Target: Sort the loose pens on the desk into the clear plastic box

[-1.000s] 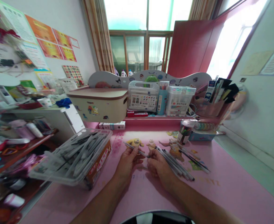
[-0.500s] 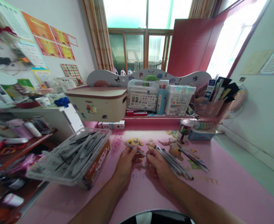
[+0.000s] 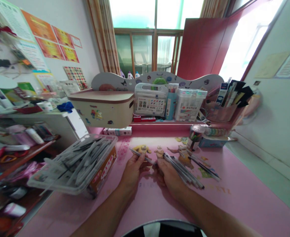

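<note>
A thin grey pen [image 3: 147,159] is held in front of me, slanting down to the right. My left hand [image 3: 135,166] pinches it near its middle. The fingers of my right hand [image 3: 167,171] are closed at the pen's right end. Beside and partly behind my right hand lies a bundle of grey pens [image 3: 184,172] on the pink desk [image 3: 149,207]. Several darker, thinner pens [image 3: 205,167] lie farther right. To the left, a clear plastic box [image 3: 78,189] is heaped with grey pens.
At the desk's back stand a lidded cream bin [image 3: 105,112], a clear marker case [image 3: 150,102], a blue pencil holder [image 3: 170,107] and another marker box [image 3: 189,105]. A jar of pens [image 3: 195,138] and a blue box [image 3: 212,142] stand at the back right.
The view has shifted very slightly. My right fingers have moved a little at the pen's right end; my left hand keeps its pinch on the pen.
</note>
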A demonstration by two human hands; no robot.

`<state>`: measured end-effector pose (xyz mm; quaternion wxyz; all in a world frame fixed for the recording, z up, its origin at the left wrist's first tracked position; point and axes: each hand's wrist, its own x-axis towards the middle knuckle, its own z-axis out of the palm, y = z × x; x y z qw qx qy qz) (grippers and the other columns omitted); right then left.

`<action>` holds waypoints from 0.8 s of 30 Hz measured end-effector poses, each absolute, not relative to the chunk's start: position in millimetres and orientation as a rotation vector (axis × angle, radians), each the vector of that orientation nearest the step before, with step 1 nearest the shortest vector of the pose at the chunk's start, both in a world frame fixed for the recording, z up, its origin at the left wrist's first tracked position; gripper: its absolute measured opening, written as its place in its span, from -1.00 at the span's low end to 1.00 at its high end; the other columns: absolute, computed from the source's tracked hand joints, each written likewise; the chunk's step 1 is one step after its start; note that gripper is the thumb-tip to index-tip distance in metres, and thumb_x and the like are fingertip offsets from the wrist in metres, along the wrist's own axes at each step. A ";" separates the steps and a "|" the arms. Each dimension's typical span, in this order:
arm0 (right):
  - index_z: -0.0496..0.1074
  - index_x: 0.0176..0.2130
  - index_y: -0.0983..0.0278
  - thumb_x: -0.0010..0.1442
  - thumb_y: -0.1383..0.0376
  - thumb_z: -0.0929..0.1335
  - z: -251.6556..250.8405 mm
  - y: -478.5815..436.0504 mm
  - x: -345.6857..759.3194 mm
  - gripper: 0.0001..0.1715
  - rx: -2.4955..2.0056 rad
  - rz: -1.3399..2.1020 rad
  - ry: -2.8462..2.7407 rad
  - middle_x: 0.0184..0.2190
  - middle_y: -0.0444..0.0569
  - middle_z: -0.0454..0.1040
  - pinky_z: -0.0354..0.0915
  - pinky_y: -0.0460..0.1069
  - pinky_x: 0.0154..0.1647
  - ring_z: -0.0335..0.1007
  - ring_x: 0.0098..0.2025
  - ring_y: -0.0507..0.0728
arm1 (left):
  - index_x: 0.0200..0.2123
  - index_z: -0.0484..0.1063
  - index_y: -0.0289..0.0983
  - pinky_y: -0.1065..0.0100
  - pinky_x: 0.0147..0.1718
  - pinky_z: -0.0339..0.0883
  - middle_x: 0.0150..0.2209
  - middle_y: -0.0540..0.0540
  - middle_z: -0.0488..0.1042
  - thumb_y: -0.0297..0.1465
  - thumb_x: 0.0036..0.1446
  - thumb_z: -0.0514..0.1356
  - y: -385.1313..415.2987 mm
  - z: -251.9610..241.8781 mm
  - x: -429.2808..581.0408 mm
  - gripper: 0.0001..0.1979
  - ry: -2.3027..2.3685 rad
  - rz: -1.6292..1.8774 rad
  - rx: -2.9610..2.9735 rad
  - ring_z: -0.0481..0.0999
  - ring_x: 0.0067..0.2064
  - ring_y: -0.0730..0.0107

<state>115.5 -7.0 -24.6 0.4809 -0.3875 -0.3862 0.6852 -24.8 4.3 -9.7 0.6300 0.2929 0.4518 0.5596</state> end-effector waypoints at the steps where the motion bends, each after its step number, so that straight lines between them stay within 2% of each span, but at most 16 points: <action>1: 0.34 -0.43 0.28 0.12 -0.10 0.38 -25.2 -6.8 115.6 -0.50 -0.968 1.656 -0.973 -0.66 -0.24 0.22 -0.19 -0.15 -0.72 -0.07 -0.70 -0.11 | -0.30 0.45 -0.30 0.51 -0.55 0.39 -0.43 -0.07 0.57 -0.17 -0.06 0.41 4.3 -9.8 -24.6 -0.63 1.033 1.289 0.673 0.53 -0.49 0.47; 4: 0.32 -0.46 0.26 0.13 -0.08 0.39 -27.2 -5.7 115.5 -0.52 -0.992 1.611 -1.035 -0.64 -0.24 0.19 -0.18 -0.14 -0.70 -0.08 -0.68 -0.10 | -0.31 0.46 -0.29 0.52 -0.54 0.39 -0.41 -0.07 0.57 -0.16 -0.07 0.41 4.1 -10.9 -24.3 -0.63 1.030 1.315 0.682 0.55 -0.44 0.46; 10: 0.26 -0.44 0.21 0.12 0.02 0.43 -31.7 -3.3 115.4 -0.61 -0.944 1.605 -1.018 -0.68 -0.30 0.07 -0.15 -0.12 -0.67 -0.09 -0.66 -0.06 | -0.28 0.46 -0.29 0.51 -0.59 0.36 -0.45 -0.07 0.56 -0.15 -0.03 0.39 2.9 -10.5 -23.0 -0.63 1.068 1.281 0.673 0.49 -0.54 0.50; 14: 0.24 -0.40 0.19 0.10 0.11 0.44 -32.9 -4.3 114.6 -0.66 -0.952 1.603 -0.988 -0.70 -0.32 0.06 -0.16 -0.12 -0.67 -0.08 -0.67 -0.06 | -0.32 0.45 -0.30 0.50 -0.55 0.38 -0.43 -0.05 0.55 -0.16 -0.07 0.40 5.3 -10.9 -24.2 -0.63 1.088 1.362 0.687 0.53 -0.47 0.46; 19: 0.16 -0.37 0.17 0.02 0.25 0.41 -26.5 -7.2 114.2 -0.70 -0.876 1.708 -0.859 -0.70 -0.35 0.17 -0.15 -0.16 -0.72 -0.05 -0.72 -0.07 | -0.37 0.42 -0.31 0.47 -0.54 0.34 -0.47 -0.04 0.53 -0.10 0.00 0.34 10.0 -13.0 -29.3 -0.63 1.169 1.503 0.773 0.52 -0.48 0.43; 22: 0.18 -0.34 0.18 -0.12 0.35 0.38 -22.0 -6.4 118.2 -0.67 -0.819 1.845 -0.744 -0.58 -0.27 0.35 -0.09 -0.18 -0.73 0.10 -0.68 -0.06 | -0.38 0.43 -0.30 0.47 -0.53 0.31 -0.50 -0.03 0.51 -0.10 0.10 0.26 7.6 -12.6 -28.4 -0.65 1.204 1.542 0.883 0.48 -0.49 0.45; 24: 0.24 -0.29 0.21 -0.17 0.38 0.37 -20.5 -5.0 121.2 -0.63 -0.811 1.938 -0.688 -0.52 -0.23 0.39 -0.06 -0.18 -0.72 0.16 -0.65 -0.06 | -0.37 0.44 -0.30 0.48 -0.52 0.29 -0.52 -0.01 0.50 -0.12 0.14 0.24 3.9 -11.8 -25.7 -0.67 1.202 1.531 0.958 0.45 -0.50 0.47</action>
